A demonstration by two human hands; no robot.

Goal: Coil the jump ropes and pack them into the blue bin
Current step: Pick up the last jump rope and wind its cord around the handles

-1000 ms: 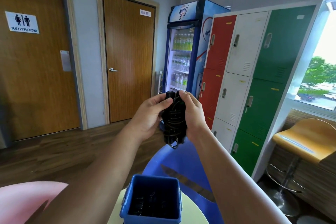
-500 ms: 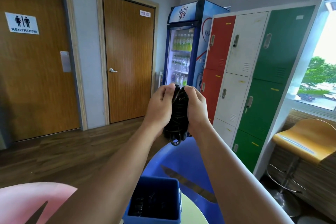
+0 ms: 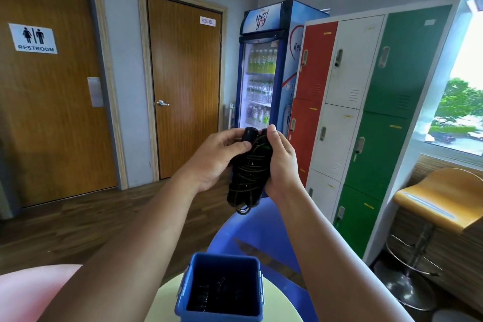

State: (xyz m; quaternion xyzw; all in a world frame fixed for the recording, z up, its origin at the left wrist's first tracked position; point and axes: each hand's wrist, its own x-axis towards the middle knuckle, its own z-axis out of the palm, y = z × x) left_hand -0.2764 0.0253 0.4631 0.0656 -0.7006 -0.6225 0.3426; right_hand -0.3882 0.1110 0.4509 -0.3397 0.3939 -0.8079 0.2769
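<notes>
A black jump rope (image 3: 248,175) is wound into a tight upright bundle around its two handles, with a small loop hanging from its lower end. My left hand (image 3: 217,157) grips the bundle's left side near the top, thumb across the front. My right hand (image 3: 281,162) clasps its right side, thumb at the top. I hold it out at chest height, above and beyond the blue bin (image 3: 222,259). The bin stands open on a pale round table (image 3: 277,303), with dark coiled ropes lying in its bottom.
A blue chair (image 3: 264,232) stands behind the table and a pink one (image 3: 31,293) at the lower left. Colored lockers (image 3: 366,112) and a drinks fridge (image 3: 264,73) line the right wall. A yellow stool (image 3: 439,201) is at the right. Two wooden doors stand at the left.
Both hands have shifted on the bundle, squeezing it narrow and then spreading again; the handle tops now show above my left thumb. The bundle stays at about the same height.
</notes>
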